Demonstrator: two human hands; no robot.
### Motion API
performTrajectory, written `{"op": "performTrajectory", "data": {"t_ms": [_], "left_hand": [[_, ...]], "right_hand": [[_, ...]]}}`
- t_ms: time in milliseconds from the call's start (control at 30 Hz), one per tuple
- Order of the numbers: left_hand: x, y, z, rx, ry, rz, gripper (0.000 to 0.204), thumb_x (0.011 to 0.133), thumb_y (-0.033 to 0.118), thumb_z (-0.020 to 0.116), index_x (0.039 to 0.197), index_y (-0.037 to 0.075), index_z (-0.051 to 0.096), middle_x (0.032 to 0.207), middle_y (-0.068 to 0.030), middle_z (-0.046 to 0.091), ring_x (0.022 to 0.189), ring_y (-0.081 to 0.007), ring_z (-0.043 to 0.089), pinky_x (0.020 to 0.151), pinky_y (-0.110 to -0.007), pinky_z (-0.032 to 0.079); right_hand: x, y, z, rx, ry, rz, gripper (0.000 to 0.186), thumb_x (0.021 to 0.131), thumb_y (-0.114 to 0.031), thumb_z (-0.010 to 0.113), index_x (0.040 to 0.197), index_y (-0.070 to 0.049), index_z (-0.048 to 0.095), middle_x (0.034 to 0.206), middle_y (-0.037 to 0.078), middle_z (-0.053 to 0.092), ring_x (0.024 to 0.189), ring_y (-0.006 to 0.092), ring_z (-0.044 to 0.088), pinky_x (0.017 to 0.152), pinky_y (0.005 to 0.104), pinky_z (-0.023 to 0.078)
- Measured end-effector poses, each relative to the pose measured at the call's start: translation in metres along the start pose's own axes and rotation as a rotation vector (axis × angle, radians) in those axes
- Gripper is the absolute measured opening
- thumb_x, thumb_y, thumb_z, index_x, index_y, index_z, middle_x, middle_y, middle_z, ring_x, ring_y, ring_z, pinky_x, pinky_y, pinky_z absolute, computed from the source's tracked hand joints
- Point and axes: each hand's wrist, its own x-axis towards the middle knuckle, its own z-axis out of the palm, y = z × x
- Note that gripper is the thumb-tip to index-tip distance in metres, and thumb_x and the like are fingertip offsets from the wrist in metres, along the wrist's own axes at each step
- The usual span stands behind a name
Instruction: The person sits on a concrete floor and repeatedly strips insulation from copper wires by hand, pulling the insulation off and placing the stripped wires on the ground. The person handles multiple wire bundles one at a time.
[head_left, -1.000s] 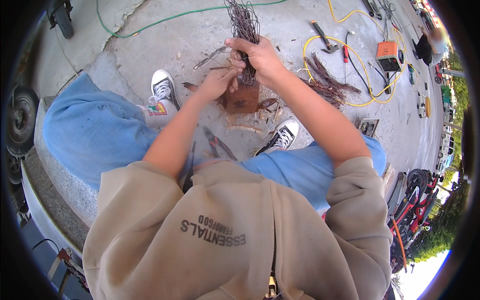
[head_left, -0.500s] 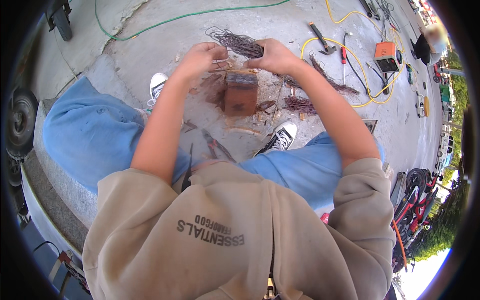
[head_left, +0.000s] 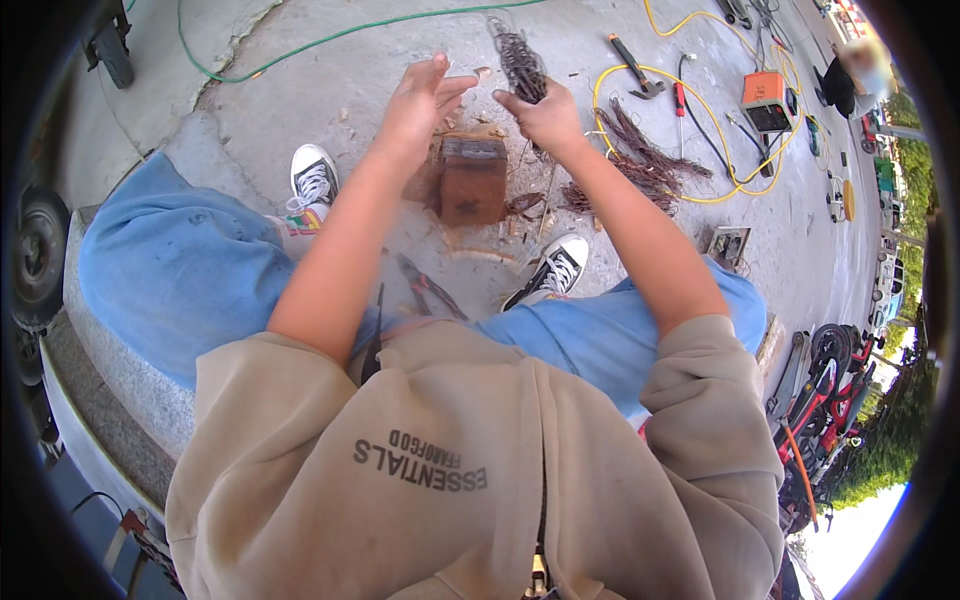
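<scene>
My right hand (head_left: pixel 549 112) grips a bundle of thin dark wire (head_left: pixel 519 62), whose loose loops stick up past my fingers and blur at the far end. To the left of it, my left hand (head_left: pixel 424 104) is raised with its fingers stretched apart and nothing visible in it. Below and between the hands stands a reddish-brown block (head_left: pixel 474 190) with a dark metal-looking top. On the ground beyond my right wrist lies a loose heap of reddish-dark wire (head_left: pixel 645 160).
Pliers (head_left: pixel 430 288) lie between my legs. A hammer (head_left: pixel 640 70), a red-handled screwdriver (head_left: pixel 680 105), a yellow hose (head_left: pixel 655 70) and an orange machine (head_left: pixel 765 98) are at the far right. A green hose (head_left: pixel 330 50) crosses the far ground. Another person (head_left: pixel 850 80) is at the far right.
My left hand has come off the wire bundle and opened. The right hand has tilted the bundle upright and moved slightly right. The view has shifted a little.
</scene>
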Motion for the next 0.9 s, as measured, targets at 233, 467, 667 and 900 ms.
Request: {"op": "performTrajectory", "data": {"t_ms": [233, 467, 667, 900], "left_hand": [[0.034, -0.105, -0.077, 0.253, 0.219, -0.381, 0.033, 0.093, -0.001, 0.042, 0.123, -0.006, 0.053, 0.11, -0.0153, 0.064, 0.097, -0.0186, 0.062, 0.087, -0.029, 0.051], [0.025, -0.147, -0.121, 0.533, -0.236, -0.476, 0.038, 0.087, -0.009, 0.051, 0.124, -0.001, 0.057, 0.109, -0.0099, 0.066, 0.089, -0.0154, 0.063, 0.081, -0.027, 0.051], [0.023, -0.165, -0.132, 0.487, -0.376, -0.511, 0.034, 0.091, -0.002, 0.051, 0.124, 0.001, 0.057, 0.117, -0.0081, 0.064, 0.103, -0.0177, 0.062, 0.09, -0.03, 0.049], [0.023, -0.15, -0.134, 0.536, -0.303, -0.585, 0.031, 0.098, 0.012, 0.041, 0.122, 0.01, 0.06, 0.12, -0.0061, 0.062, 0.106, -0.0161, 0.058, 0.095, -0.035, 0.045]], "right_hand": [[-0.007, 0.116, 0.036, 0.894, 0.589, 0.482, 0.048, 0.083, -0.015, 0.077, 0.109, 0.007, 0.044, 0.06, 0.005, 0.054, 0.046, 0.0155, 0.05, 0.042, 0.0309, 0.042], [-0.037, 0.121, 0.106, 1.435, 0.652, 0.804, 0.032, 0.087, -0.025, 0.073, 0.079, -0.002, 0.052, 0.063, 0.006, 0.046, 0.057, 0.0204, 0.05, 0.056, 0.0381, 0.05], [-0.049, 0.111, 0.122, 1.384, 0.286, 0.933, 0.084, 0.08, -0.049, 0.075, 0.132, 0.007, 0.041, 0.123, 0.018, 0.057, 0.106, 0.0322, 0.06, 0.086, 0.0516, 0.053], [-0.055, 0.112, 0.103, 1.556, 0.127, 0.917, 0.05, 0.088, -0.038, 0.065, 0.12, 0.0, 0.056, 0.116, 0.014, 0.064, 0.102, 0.0324, 0.064, 0.093, 0.052, 0.049]]}}
